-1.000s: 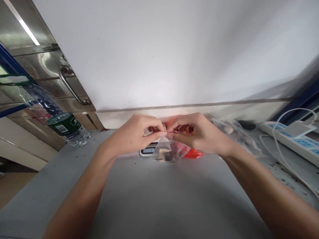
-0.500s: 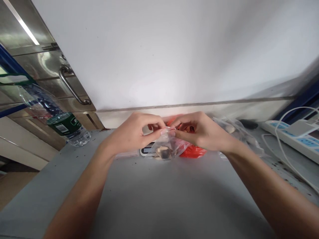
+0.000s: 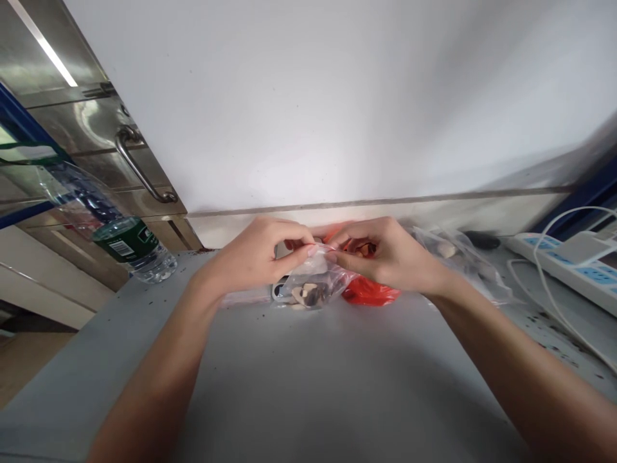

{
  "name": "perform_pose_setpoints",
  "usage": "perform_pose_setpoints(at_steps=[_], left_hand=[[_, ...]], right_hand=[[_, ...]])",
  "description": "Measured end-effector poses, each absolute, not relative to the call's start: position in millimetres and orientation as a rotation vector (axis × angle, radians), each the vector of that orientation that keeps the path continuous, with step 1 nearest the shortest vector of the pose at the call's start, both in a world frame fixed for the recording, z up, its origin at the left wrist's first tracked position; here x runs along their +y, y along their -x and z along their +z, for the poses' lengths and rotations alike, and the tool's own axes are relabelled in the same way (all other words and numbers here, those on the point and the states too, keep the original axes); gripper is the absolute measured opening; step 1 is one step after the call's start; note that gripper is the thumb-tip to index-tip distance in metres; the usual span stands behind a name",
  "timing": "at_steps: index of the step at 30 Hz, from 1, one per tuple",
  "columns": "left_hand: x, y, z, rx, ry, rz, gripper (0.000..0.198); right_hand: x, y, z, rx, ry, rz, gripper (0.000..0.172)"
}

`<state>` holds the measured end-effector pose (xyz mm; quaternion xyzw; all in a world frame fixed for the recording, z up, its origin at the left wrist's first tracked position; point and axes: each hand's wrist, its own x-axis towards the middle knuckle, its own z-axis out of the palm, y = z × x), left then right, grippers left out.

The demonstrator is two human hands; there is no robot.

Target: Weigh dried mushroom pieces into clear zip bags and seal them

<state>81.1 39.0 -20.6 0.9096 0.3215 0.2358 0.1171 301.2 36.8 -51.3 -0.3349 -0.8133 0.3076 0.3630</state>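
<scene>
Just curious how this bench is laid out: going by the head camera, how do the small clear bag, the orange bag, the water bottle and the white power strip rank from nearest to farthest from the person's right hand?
1. Small clear bag: pinched at its top by the right hand.
2. Orange bag: just under and behind that hand.
3. White power strip: far right, by the wall.
4. Water bottle: far left, past the left hand.

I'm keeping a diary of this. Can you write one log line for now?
left hand: pinching small clear bag top | right hand: pinching same top | bag: holds small pieces
</scene>
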Motion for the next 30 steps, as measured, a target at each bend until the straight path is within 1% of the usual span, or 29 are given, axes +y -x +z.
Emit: perform_pose_setpoints(at_steps=[5, 13, 27, 30], left_hand=[[39.5, -80.4, -21.3, 0.959, -2.670, 0.658, 0.028], [38.9, -78.5, -19.2, 0.979, -2.658, 0.657, 0.026], [41.8, -77.7, -19.2, 0.964, -2.680, 0.660, 0.025], [41.9, -76.4, -18.7, 0.940, -2.694, 0.660, 0.025]], right_hand=[[37.0, -301.3, -51.4, -2.135, 0.852, 0.690, 0.016], [37.9, -303.7, -49.6, -2.121, 0.935, 0.756, 0.021], [41.5, -307.0, -51.8, -2.182, 0.852, 0.629, 0.019], [41.3, -307.9, -50.4, -2.189, 0.876, 0.653, 0.018]])
